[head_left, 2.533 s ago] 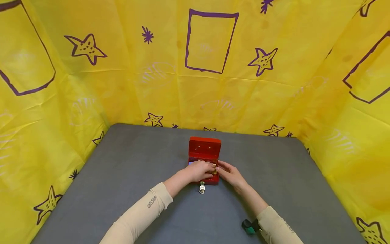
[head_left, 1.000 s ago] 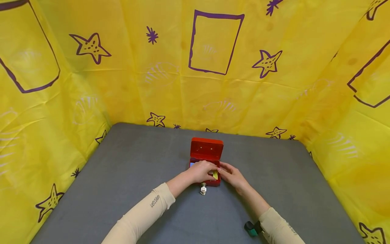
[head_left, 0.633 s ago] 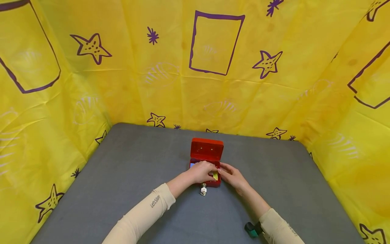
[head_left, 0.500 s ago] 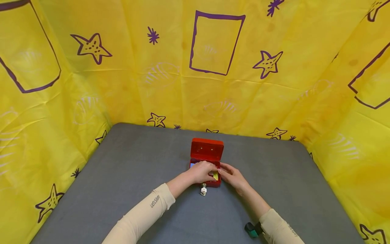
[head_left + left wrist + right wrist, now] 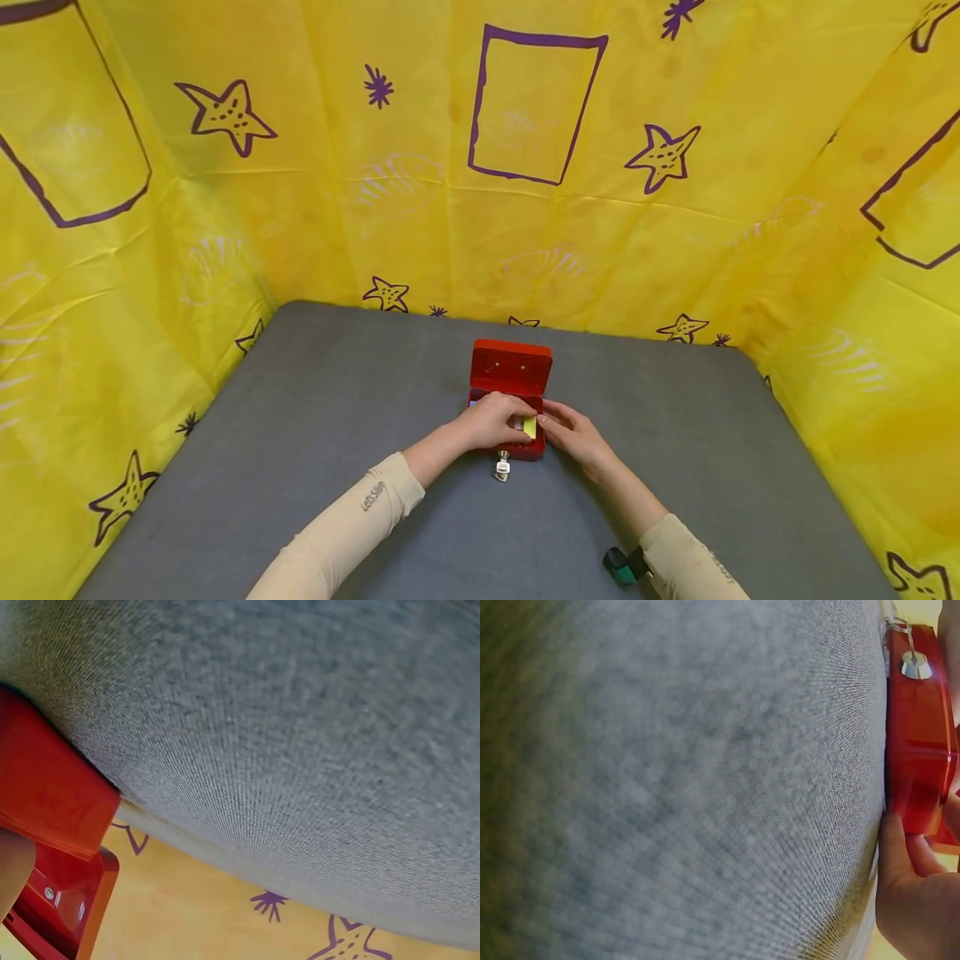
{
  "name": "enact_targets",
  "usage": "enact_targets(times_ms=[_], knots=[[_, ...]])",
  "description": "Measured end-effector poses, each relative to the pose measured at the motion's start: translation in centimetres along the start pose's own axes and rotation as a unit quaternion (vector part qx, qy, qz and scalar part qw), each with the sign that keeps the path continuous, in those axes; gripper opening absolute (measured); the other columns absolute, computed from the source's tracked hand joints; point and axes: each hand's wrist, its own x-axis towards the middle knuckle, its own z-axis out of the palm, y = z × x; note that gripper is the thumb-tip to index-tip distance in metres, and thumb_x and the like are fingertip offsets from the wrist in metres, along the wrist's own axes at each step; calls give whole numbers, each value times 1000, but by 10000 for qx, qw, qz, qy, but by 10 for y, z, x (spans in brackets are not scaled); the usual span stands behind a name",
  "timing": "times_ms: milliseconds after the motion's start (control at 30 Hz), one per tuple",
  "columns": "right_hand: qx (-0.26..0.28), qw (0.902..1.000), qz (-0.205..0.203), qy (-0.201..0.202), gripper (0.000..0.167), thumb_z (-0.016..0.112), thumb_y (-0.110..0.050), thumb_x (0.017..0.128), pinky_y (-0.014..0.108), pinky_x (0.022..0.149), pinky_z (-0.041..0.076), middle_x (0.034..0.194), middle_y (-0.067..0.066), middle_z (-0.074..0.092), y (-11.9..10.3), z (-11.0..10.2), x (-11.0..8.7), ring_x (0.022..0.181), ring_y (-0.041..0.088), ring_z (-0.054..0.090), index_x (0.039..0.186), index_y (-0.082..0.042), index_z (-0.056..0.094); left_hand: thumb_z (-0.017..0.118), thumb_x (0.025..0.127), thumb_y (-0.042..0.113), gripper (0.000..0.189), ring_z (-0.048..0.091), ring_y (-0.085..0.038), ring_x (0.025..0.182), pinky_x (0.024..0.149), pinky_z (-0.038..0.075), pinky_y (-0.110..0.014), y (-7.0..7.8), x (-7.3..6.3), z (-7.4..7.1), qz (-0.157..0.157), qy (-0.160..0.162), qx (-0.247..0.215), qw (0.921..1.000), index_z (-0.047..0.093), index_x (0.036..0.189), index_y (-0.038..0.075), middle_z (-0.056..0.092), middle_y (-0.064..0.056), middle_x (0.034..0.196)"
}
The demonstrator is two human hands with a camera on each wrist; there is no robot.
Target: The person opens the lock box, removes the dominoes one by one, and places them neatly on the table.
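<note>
More of the yellow piece [image 5: 530, 427] has just come into sight beneath my left hand [image 5: 498, 419]: it lies in the right part of the red box [image 5: 534, 451], its bright face turned up. I take that to mean I am handling the contents, with the box itself held steady. My left thumb and fingers reach down on either side of the yellow piece, though I cannot tell whether they pinch it. My right hand [image 5: 573, 432] grasps the box's right end, thumb at the rim and fingers along the outer wall. The box rests on the grey surface [image 5: 375, 375], lid [image 5: 512, 367] raised, keys [image 5: 502, 467] hanging at its front.

Against the frame from two and a half seconds ago, the yellow piece shows nearer the front, where only a small golden bit peeked out; my right hand has kept its place against the box.
</note>
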Motion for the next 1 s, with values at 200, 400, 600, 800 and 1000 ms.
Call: enact_targets(times_ms=[200, 400, 600, 800, 1000], knots=[[46, 10000, -36, 0, 50, 64, -20, 95, 38, 98, 47, 136, 20, 54, 1, 0, 0, 118, 28, 57, 139, -1, 49, 77, 85, 27, 41, 62, -12, 107, 95, 48, -25, 0, -6, -7, -137, 134, -258, 9995, 69, 122, 11, 68, -1, 118], [1, 10000, 50, 69, 50, 65, -22, 94, 39, 96, 48, 135, 17, 56, 1, 0, 0, 118, 28, 58, 139, -5, 51, 78, 84, 24, 43, 62, -15, 109, 95, 49, -27, -2, -13, -16, -141, 383, -500, 9979, 68, 122, 6, 68, -5, 119], [-27, 10000, 54, 73, 52, 66, -23, 94, 40, 96, 48, 135, 17, 56, 1, -1, 0, 120, 30, 57, 140, -5, 51, 78, 84, 22, 44, 62, -18, 111, 99, 47, -34, -8, -23, -26, -264, 656, -827, 9941, 68, 123, 4, 67, -6, 121], [-93, 9998, 63, 170, 52, 67, -23, 93, 40, 95, 49, 134, 17, 57, 2, -2, 0, 118, 30, 57, 139, -5, 52, 79, 83, 20, 45, 62, -20, 112, 95, 50, -34, -17, -35, -34, -499, 839, -1021, 9900, 67, 125, 5, 66, -6, 122], [-125, 9997, 75, 177, 53, 67, -23, 93, 39, 95, 49, 134, 16, 57, 0, -1, 0, 118, 29, 57, 140, -5, 51, 80, 82, 18, 47, 61, -22, 113, 95, 50, -37, -24, -48, -43, -750, 1054, -1125, 9852, 66, 125, 5, 66, -7, 123]])
